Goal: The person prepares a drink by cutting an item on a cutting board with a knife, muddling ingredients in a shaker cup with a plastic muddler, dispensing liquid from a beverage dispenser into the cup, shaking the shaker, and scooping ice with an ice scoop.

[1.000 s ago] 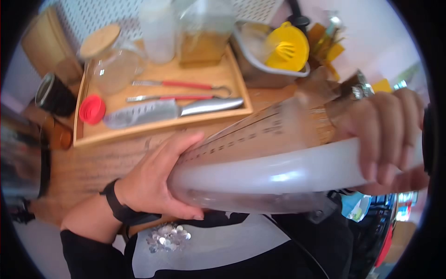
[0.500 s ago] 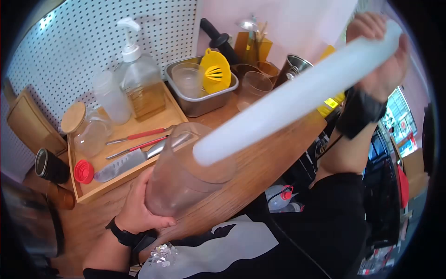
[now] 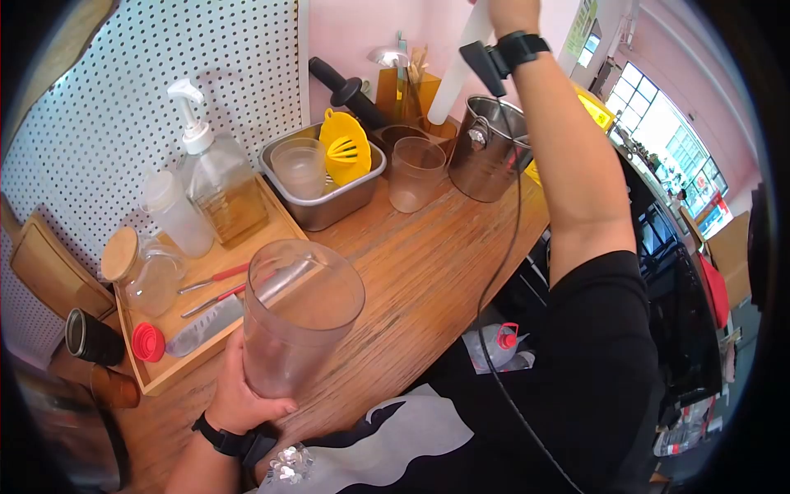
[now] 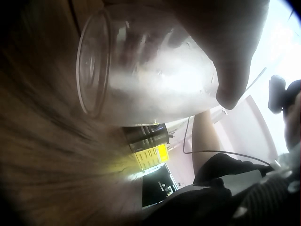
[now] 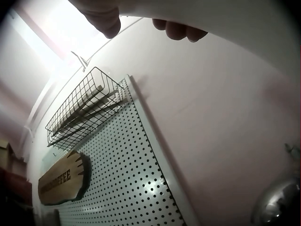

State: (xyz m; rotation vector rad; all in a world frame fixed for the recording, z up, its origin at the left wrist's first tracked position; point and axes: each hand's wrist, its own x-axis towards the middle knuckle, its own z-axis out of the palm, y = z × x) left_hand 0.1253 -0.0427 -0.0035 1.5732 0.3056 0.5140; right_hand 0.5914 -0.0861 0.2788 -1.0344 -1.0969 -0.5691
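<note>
My left hand (image 3: 241, 397) grips a tall clear plastic container (image 3: 288, 358) low on its side, thumb toward me. The container is tilted over the wooden table, its open rim facing up. In the left wrist view my thumb (image 4: 230, 87) presses on its wall. High at the top edge of the head view is my right hand (image 3: 513, 11), mostly cut off. It holds a long white rod (image 3: 453, 82), whose lower end hangs in front of the tumblers. The right wrist view shows my fingers (image 5: 176, 31) curled around the rod (image 5: 230, 19).
A wooden tray (image 3: 193, 352) holds a knife (image 3: 206, 325), red-handled tools, a pump bottle (image 3: 226, 193) and a lidded jug (image 3: 152, 276). Behind stand a metal bin (image 3: 329, 212) with a yellow strainer (image 3: 346, 148), a clear tumbler (image 3: 415, 177) and a metal bucket (image 3: 485, 169). A cable hangs from my right wrist.
My right hand has drawn the white rod out of the container and up toward the back. My left hand has kept its grip while the container turned more upright.
</note>
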